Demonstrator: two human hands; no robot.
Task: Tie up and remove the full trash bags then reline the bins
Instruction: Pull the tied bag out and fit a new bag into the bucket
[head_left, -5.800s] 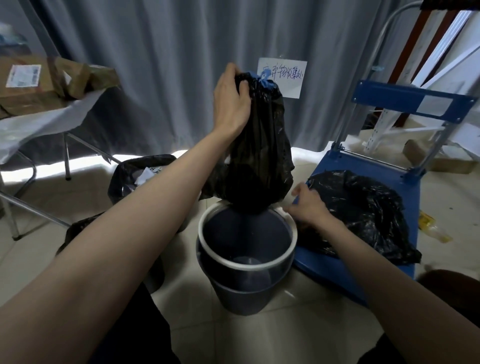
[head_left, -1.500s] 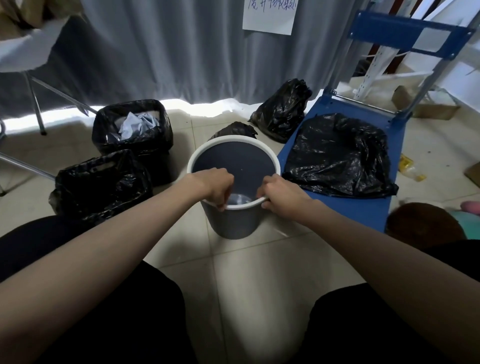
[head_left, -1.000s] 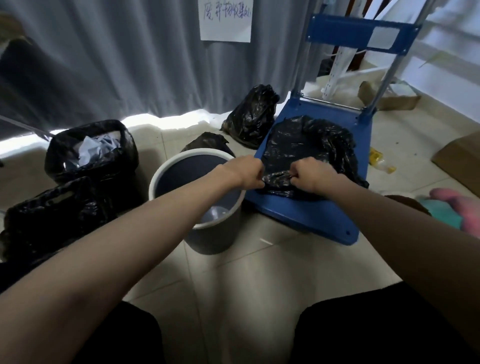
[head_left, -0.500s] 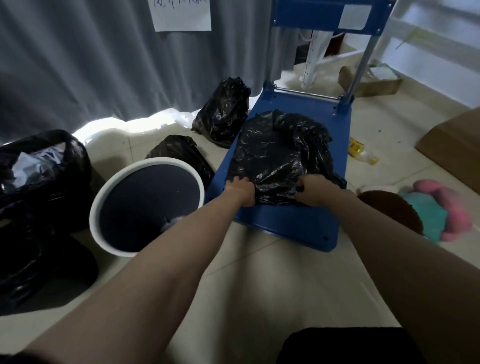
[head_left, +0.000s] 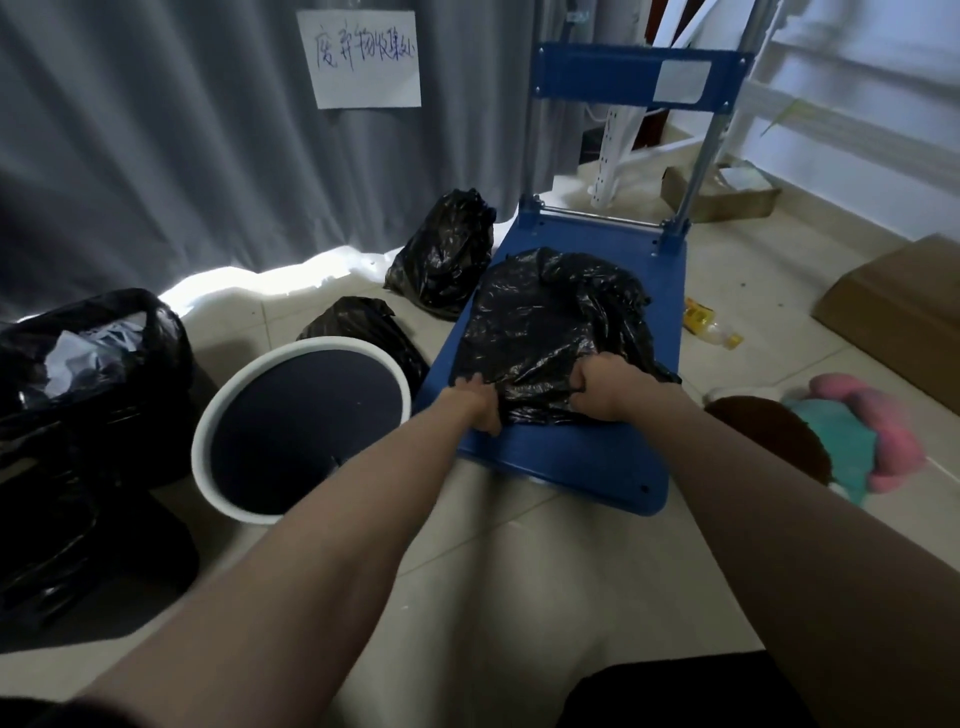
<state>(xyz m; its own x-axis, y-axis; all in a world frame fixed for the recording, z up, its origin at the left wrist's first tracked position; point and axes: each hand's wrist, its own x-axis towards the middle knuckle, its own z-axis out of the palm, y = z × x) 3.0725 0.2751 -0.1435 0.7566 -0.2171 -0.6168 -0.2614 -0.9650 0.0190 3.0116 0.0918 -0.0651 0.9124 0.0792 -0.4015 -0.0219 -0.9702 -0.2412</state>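
Now both hands, left hand (head_left: 480, 408) and right hand (head_left: 602, 389), grip (fingers curled) the black bag (head_left: 545, 322).

The floor (head_left: 519, 571) in front of the blue cart (head_left: 571, 457) is bare tile, so a hand could pass there. The round bin (head_left: 208, 431) is open at the top. It stands just left of the cart. Two tied black bags (head_left: 447, 249) sit behind the bin, near the grey curtain (head_left: 156, 156). A lined bin full of paper (head_left: 104, 343) blocks the far left. On the right lie a plush toy (head_left: 857, 431), a small bottle (head_left: 709, 325) and a cardboard box (head_left: 898, 312). The cart's tall handle (head_left: 639, 73) stands at its back.
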